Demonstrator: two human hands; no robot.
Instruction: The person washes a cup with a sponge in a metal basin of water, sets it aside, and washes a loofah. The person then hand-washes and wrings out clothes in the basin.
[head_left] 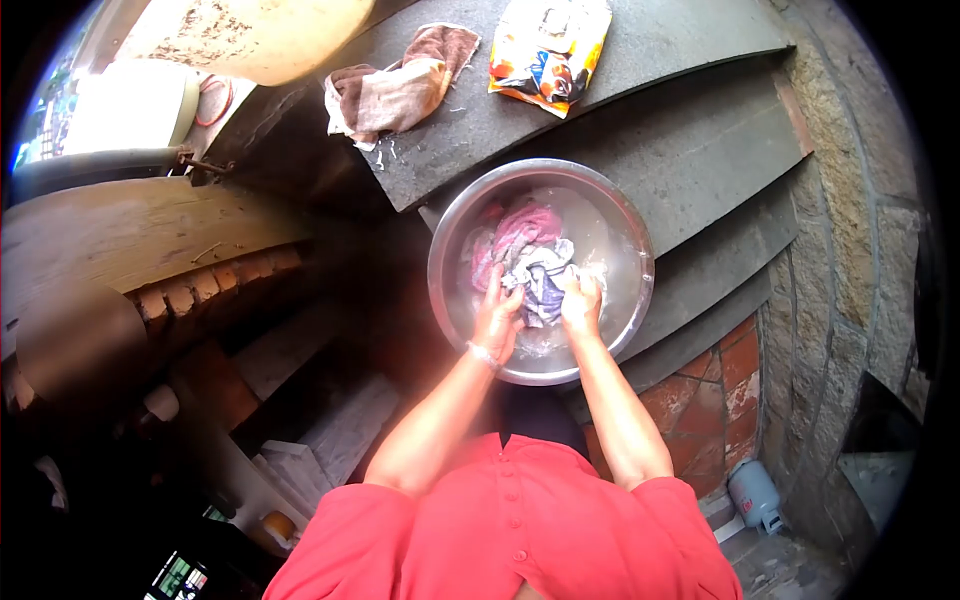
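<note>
Shirt (500,535), red, buttoned: yours, at the near end. Left hand (497,315), yours: bracelet (485,355) at the wrist, thumb parted from the fingers, fingertips at the left side of the white-and-grey cloth (541,278); glare blurs them, so whether they pinch, you cannot tell. Right hand (582,302), yours: fingers curled together, gripping the same cloth at its right side. White-and-grey cloth: wet, bunched, mid-basin between your hands. Pink cloth (528,228): touching it, toward the basin's far left rim. Basin (437,262): round, metal, cloudy water within, beside the near corner of the grey slab (660,60). Towel (405,85), brown and white: your side, crumpled along the slab's left edge. Packet (550,60), orange and white: lying farther right on the slab, apart from the towel.
</note>
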